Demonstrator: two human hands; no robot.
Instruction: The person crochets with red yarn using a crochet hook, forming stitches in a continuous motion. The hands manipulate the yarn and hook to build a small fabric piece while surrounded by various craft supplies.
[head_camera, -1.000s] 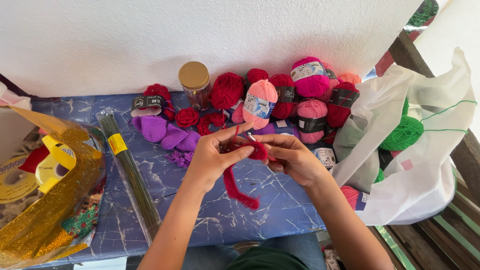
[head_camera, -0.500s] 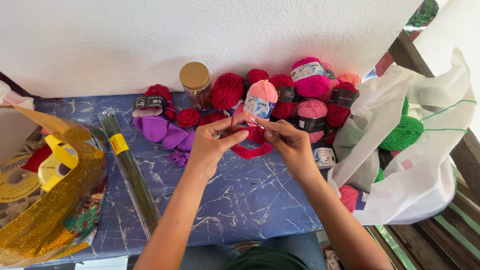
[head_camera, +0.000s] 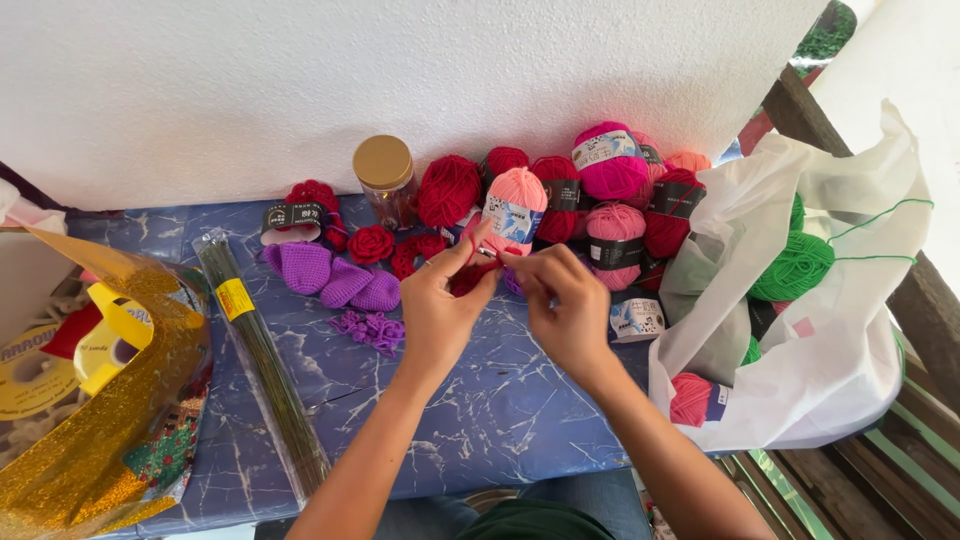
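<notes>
Above the blue marbled table (head_camera: 480, 420), the left hand (head_camera: 440, 310) and right hand (head_camera: 565, 305) meet, fingers pinched together on a small red crochet piece (head_camera: 472, 277) held between them. Just left lie purple flowers (head_camera: 370, 328), a wrapped bundle of green stems (head_camera: 262, 360) and purple caps (head_camera: 335, 280). Farther back, yarn balls (head_camera: 560, 190) and a gold-lidded jar (head_camera: 386, 182) line the wall.

Bright even daylight, soft shadows under the hands, white wall (head_camera: 300, 90) glaring at upper right of the frame, sharp focus, slight edge bending
</notes>
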